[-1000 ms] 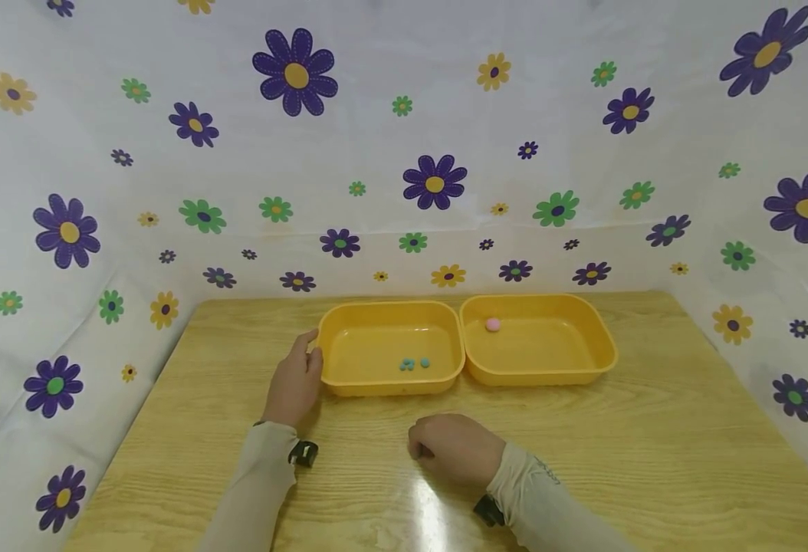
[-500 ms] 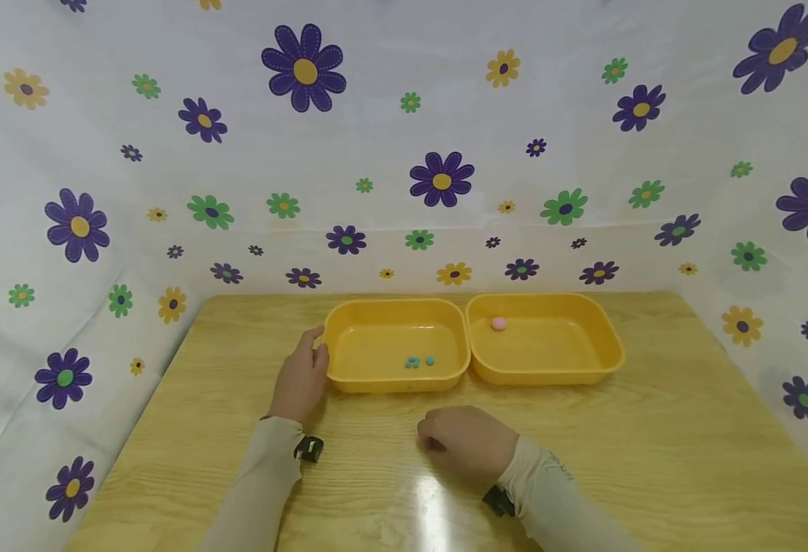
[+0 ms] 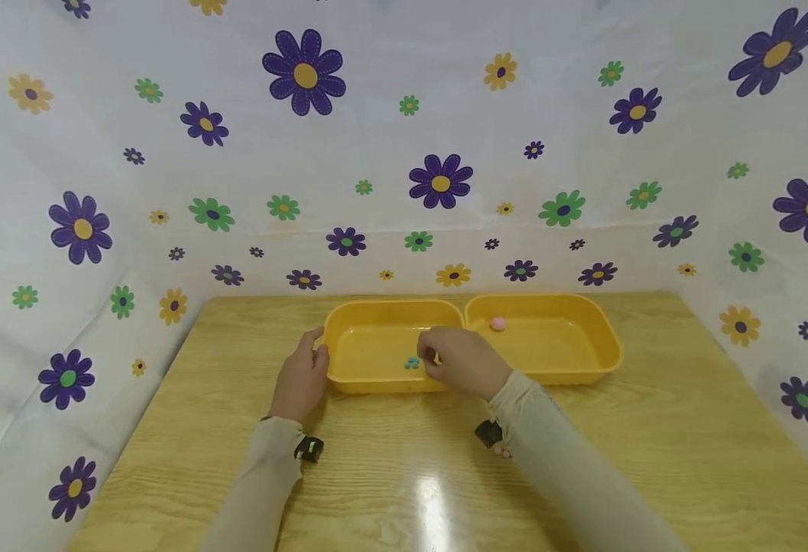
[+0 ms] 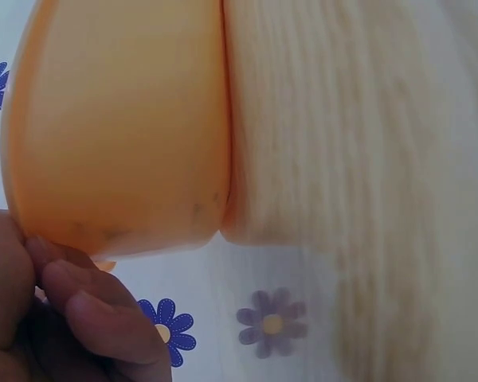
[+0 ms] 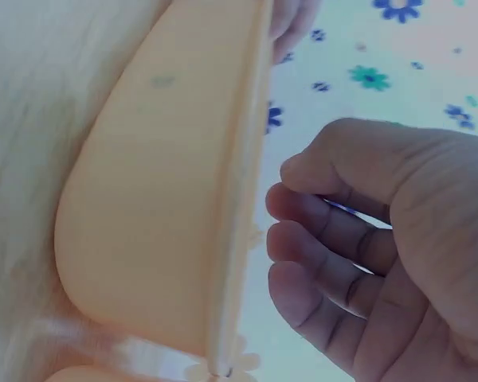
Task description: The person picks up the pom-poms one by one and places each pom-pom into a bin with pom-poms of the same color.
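Mid-frame, your left hand [image 3: 298, 381] grips the left yellow tray [image 3: 366, 341], presumably steadying it; your right hand [image 3: 468, 359] curls its fingers near turquoise pieces [image 3: 412, 363], grip unclear.

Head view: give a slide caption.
Left hand touches the left tray; curled right hand above it, near blue pieces.

A white cloth [image 3: 369, 142] printed with purple, green and yellow flowers is hanging behind the wood-grained counter [image 3: 379, 445] and along both its sides. A large purple flower [image 3: 303, 75] is showing high up, left of centre, while a bright glare [image 3: 433, 502] is gleaming on the counter's near part.
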`<state>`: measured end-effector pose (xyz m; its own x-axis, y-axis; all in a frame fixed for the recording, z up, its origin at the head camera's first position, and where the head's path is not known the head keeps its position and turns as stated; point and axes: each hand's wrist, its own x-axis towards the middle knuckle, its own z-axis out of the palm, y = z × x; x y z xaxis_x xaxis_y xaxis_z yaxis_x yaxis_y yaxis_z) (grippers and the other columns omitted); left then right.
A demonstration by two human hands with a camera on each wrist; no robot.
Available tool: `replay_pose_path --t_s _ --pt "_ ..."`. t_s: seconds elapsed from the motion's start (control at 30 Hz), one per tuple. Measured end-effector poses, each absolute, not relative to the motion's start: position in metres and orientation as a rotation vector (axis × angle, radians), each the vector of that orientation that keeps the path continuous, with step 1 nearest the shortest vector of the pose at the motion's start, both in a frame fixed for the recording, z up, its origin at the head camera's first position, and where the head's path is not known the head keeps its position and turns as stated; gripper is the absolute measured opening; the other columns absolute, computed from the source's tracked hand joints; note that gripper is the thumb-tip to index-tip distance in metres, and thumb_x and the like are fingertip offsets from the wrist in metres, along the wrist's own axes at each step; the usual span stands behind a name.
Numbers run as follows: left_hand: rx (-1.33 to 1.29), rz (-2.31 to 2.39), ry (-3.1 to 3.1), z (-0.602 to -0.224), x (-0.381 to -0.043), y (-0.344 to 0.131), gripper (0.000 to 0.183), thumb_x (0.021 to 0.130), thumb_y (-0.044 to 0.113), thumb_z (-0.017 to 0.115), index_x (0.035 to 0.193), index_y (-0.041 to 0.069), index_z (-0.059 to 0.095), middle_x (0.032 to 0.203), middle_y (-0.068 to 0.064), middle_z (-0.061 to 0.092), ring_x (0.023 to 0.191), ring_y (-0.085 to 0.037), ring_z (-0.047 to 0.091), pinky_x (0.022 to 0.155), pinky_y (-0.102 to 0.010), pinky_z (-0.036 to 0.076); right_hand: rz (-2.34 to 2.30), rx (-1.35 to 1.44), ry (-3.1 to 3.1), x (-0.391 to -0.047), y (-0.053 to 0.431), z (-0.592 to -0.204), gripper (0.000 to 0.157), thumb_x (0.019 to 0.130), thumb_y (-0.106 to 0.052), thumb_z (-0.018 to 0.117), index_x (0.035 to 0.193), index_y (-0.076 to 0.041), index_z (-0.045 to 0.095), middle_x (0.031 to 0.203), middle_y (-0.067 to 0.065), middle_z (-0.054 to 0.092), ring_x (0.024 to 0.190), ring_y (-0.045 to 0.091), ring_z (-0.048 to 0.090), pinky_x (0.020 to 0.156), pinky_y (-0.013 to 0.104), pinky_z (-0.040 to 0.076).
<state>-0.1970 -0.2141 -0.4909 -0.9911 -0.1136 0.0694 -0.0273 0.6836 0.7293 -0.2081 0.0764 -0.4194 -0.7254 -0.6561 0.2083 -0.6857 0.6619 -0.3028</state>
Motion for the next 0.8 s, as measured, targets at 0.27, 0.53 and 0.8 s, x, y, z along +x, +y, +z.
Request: replay_pose_path --t_s 0.27,0.53,0.8 --pt "0.117 -1.212 -2.788 -0.491 -0.196 -0.215 0.047 0.112 0.026 0.038 0.156 0.010 0.040 0.099 -0.011 0.066 0.076 -0.021 0.055 0.073 -0.036 0.047 0.401 1.132 -2.964 -0.242 0.046 -0.428 0.011 0.091 -0.013 0.078 0.087 -0.014 0.068 0.083 -0.003 0.066 0.074 0.014 0.057 0.070 0.032 0.052" --pt "0.137 -1.220 -2.790 -0.490 -0.194 -0.213 0.047 0.112 0.027 0.038 0.156 0.011 0.041 0.090 -0.009 0.063 0.073 -0.020 0.053 0.070 -0.035 0.045 0.169 1.148 -3.013 -0.255 0.025 -0.449 0.008 0.094 -0.017 0.076 0.087 -0.016 0.072 0.086 -0.002 0.070 0.075 0.016 0.064 0.069 0.035 0.056" --pt "0.133 -1.206 -2.800 -0.487 -0.195 -0.213 0.046 0.113 0.024 0.039 0.157 0.011 0.040 0.085 -0.007 0.061 0.070 -0.019 0.051 0.068 -0.034 0.043 0.166 1.123 -3.032 -0.258 0.021 -0.452 0.017 0.095 -0.014 0.074 0.079 -0.016 0.068 0.078 -0.003 0.067 0.069 0.014 0.060 0.063 0.034 0.053"
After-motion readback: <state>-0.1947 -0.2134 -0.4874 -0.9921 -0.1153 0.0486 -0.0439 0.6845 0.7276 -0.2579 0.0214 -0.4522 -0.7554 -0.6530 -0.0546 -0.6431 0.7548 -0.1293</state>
